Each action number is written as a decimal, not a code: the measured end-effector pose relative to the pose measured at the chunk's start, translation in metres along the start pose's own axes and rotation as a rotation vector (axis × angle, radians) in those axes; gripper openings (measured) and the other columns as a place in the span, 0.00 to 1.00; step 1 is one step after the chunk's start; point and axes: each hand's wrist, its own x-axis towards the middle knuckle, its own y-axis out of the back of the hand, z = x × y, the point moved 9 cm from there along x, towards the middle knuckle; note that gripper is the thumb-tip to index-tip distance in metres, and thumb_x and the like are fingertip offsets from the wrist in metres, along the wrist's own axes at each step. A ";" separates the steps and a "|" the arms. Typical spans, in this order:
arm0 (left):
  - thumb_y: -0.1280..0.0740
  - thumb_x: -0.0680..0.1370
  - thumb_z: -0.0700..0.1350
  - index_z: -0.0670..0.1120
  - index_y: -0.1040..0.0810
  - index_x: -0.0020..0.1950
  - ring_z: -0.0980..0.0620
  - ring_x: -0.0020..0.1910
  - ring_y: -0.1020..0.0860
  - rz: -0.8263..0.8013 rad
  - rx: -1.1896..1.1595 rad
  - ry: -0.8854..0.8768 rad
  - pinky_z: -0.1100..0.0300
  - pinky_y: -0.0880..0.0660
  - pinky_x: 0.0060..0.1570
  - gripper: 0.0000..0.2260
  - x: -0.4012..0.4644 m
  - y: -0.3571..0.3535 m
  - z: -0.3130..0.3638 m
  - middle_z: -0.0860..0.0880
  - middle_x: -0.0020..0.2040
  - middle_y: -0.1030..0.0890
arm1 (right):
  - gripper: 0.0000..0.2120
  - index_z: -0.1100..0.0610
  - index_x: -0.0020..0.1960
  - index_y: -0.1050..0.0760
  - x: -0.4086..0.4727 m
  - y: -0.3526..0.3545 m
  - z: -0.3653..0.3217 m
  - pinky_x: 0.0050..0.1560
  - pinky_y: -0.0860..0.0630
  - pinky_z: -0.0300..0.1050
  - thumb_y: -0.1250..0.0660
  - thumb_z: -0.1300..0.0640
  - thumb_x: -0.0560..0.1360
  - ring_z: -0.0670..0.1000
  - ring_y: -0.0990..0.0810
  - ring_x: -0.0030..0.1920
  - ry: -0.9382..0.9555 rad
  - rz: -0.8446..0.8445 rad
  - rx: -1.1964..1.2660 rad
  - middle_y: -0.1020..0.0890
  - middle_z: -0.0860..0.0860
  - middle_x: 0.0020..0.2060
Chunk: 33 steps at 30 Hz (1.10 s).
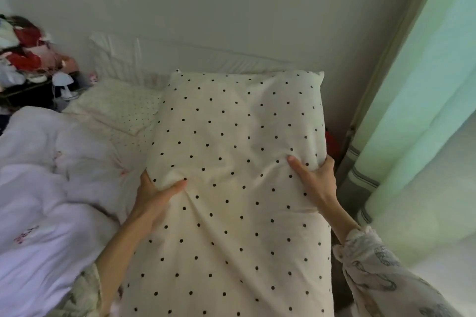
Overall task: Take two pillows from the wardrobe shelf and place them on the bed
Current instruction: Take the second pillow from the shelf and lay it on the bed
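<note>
A large cream pillow with black dots (231,175) fills the middle of the view, held lengthwise in front of the person with its far end toward the wall (231,8) and its near end running off the bottom edge. The left hand (152,195) clamps the pillow's left edge: the thumb presses into the top face and bunches the cloth, while the other fingers are hidden underneath. The right hand (315,177) clamps the right edge the same way, its thumb dug into the fabric on top and the rest wrapped around the side. Both grips sit about midway along the pillow, and folds in the cover run between them. Whether the pillow rests on the bed (134,141) or hangs just above it cannot be told. To the left of it, at the head of the bed, lies a smaller pillow with fine dots (116,105), just beside the big one's far corner. A rumpled white duvet (46,175) covers the left part of the bed. Beyond it, in the far left corner, a dark stand (23,92) carries a heap of red and white clothes (25,51). Pale green curtains (425,110) hang along the right side. Patterned sleeves (373,265) cover both forearms near the bottom
</note>
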 end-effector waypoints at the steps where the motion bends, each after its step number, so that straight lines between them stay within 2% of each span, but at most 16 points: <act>1: 0.22 0.51 0.60 0.54 0.37 0.69 0.48 0.60 0.25 0.000 -0.012 0.002 0.45 0.28 0.62 0.49 0.020 -0.009 0.006 0.51 0.63 0.24 | 0.44 0.50 0.66 0.40 0.022 -0.007 -0.005 0.46 0.29 0.46 0.27 0.33 0.58 0.48 0.27 0.47 0.004 -0.009 -0.006 0.29 0.43 0.49; 5: 0.21 0.58 0.54 0.51 0.37 0.70 0.49 0.59 0.25 0.011 -0.005 -0.016 0.49 0.28 0.61 0.44 0.091 -0.047 0.025 0.50 0.63 0.25 | 0.44 0.49 0.65 0.40 0.104 -0.028 -0.014 0.47 0.27 0.49 0.28 0.31 0.57 0.50 0.26 0.49 0.004 -0.015 -0.026 0.28 0.43 0.50; 9: 0.22 0.65 0.50 0.49 0.40 0.71 0.45 0.63 0.29 0.050 0.021 0.008 0.46 0.32 0.65 0.40 0.150 -0.084 0.025 0.47 0.66 0.29 | 0.44 0.48 0.65 0.40 0.180 -0.053 -0.006 0.45 0.29 0.48 0.28 0.31 0.56 0.49 0.27 0.48 -0.004 -0.034 -0.040 0.30 0.38 0.44; 11: 0.22 0.63 0.50 0.49 0.40 0.71 0.45 0.63 0.28 0.084 0.024 0.021 0.46 0.31 0.65 0.41 0.179 -0.101 0.023 0.47 0.65 0.27 | 0.45 0.48 0.65 0.40 0.221 -0.069 0.003 0.45 0.30 0.49 0.28 0.31 0.56 0.49 0.28 0.48 -0.017 -0.060 -0.044 0.30 0.39 0.45; 15: 0.23 0.54 0.58 0.49 0.39 0.70 0.47 0.62 0.26 0.116 0.004 0.054 0.45 0.29 0.63 0.49 0.223 -0.136 0.023 0.49 0.64 0.25 | 0.44 0.50 0.65 0.39 0.295 -0.100 0.013 0.47 0.30 0.49 0.27 0.33 0.57 0.50 0.27 0.49 -0.012 -0.138 -0.036 0.28 0.45 0.50; 18: 0.21 0.55 0.56 0.51 0.38 0.69 0.48 0.61 0.26 0.182 -0.045 0.079 0.46 0.29 0.63 0.46 0.256 -0.164 0.022 0.51 0.63 0.25 | 0.44 0.52 0.66 0.39 0.362 -0.128 0.012 0.48 0.29 0.49 0.26 0.34 0.58 0.50 0.27 0.50 0.001 -0.226 -0.053 0.28 0.45 0.51; 21: 0.21 0.59 0.55 0.51 0.36 0.68 0.49 0.60 0.25 0.253 -0.031 0.090 0.50 0.28 0.60 0.41 0.281 -0.186 0.022 0.52 0.62 0.24 | 0.46 0.54 0.67 0.40 0.420 -0.154 0.002 0.50 0.29 0.49 0.27 0.34 0.58 0.50 0.29 0.51 0.044 -0.297 -0.093 0.29 0.46 0.52; 23: 0.21 0.58 0.55 0.50 0.35 0.67 0.50 0.60 0.25 0.304 -0.048 0.119 0.51 0.27 0.59 0.41 0.297 -0.196 0.020 0.51 0.62 0.24 | 0.47 0.53 0.67 0.40 0.454 -0.177 -0.006 0.49 0.30 0.49 0.28 0.33 0.58 0.50 0.29 0.51 0.068 -0.348 -0.107 0.30 0.46 0.53; 26: 0.21 0.60 0.53 0.49 0.33 0.67 0.47 0.60 0.24 0.363 -0.073 0.146 0.46 0.27 0.61 0.39 0.317 -0.206 0.013 0.48 0.62 0.23 | 0.46 0.53 0.67 0.40 0.491 -0.216 -0.017 0.49 0.30 0.48 0.27 0.33 0.58 0.50 0.28 0.52 0.114 -0.436 -0.113 0.29 0.45 0.54; 30: 0.21 0.59 0.51 0.47 0.35 0.68 0.44 0.60 0.24 0.458 -0.106 0.201 0.43 0.27 0.60 0.41 0.347 -0.203 -0.004 0.45 0.62 0.24 | 0.46 0.52 0.68 0.40 0.525 -0.279 -0.024 0.51 0.30 0.47 0.27 0.34 0.58 0.49 0.29 0.53 0.144 -0.541 -0.135 0.29 0.44 0.55; 33: 0.21 0.60 0.51 0.46 0.35 0.68 0.43 0.60 0.24 0.525 -0.133 0.243 0.43 0.27 0.60 0.41 0.376 -0.192 -0.023 0.45 0.63 0.25 | 0.44 0.52 0.67 0.39 0.544 -0.336 -0.026 0.48 0.30 0.44 0.26 0.36 0.59 0.48 0.27 0.51 0.155 -0.616 -0.153 0.28 0.44 0.53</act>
